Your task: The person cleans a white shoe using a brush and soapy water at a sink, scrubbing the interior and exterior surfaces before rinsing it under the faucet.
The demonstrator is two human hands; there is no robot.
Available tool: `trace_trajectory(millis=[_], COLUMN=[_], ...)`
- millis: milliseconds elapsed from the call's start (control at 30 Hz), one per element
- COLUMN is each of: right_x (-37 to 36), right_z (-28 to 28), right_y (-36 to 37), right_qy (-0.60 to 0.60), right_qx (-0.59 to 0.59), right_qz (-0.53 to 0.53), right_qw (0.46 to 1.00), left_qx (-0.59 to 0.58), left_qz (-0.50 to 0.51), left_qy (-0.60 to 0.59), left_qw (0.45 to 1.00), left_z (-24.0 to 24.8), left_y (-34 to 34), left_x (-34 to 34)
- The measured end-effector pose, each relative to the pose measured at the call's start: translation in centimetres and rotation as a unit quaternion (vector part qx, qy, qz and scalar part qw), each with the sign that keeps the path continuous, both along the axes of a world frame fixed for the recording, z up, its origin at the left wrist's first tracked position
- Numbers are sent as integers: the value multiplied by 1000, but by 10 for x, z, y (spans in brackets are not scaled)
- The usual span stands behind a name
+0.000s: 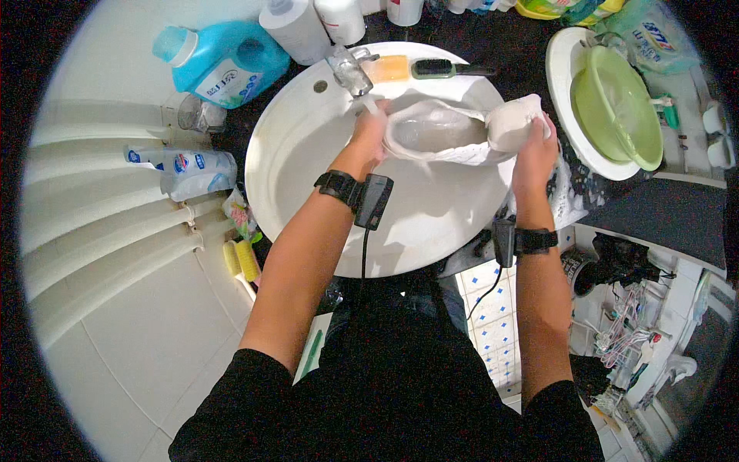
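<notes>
Over the white oval sink (pixel 285 223) I hold a wet white shoe (pixel 462 150), its opening turned up. My left hand (pixel 371 132) grips the left end of the shoe, just below the metal faucet (pixel 352 75), where a pale streak that looks like running water meets the hand. At the other end, the fingers of my right hand (pixel 536 158) are wrapped round the rounded part of the shoe. On the sink's back rim lie an orange bar of soap (pixel 389 68) and a dark-bristled brush (pixel 436 68).
A blue detergent jug (pixel 231 65) and white bottles (pixel 296 35) stand behind the sink. To the right, a green basin (pixel 612 115) sits tilted in a white one, beside suds (pixel 568 185) on the dark counter. Yellow brushes (pixel 245 262) are at lower left.
</notes>
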State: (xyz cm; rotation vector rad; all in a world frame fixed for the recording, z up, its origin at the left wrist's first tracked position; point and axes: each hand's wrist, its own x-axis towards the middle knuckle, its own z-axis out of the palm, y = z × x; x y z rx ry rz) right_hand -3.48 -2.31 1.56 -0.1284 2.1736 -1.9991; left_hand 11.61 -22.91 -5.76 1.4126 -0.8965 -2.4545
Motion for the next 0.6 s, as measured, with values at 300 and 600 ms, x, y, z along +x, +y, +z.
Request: trace_trajectory(millis=[300,600], right_x=[0,0], right_z=[-21,-9], right_y=[2,-15], right_qy=[58,-40], right_qx=[157,-38], right_qz=[60,129], right_qw=[984,990], left_qx=[-74,28], left_qz=[29,-47], left_qy=[40,145], left_qw=[996,988], left_z=[-3,47], left_y=[18,11], left_x=[40,82])
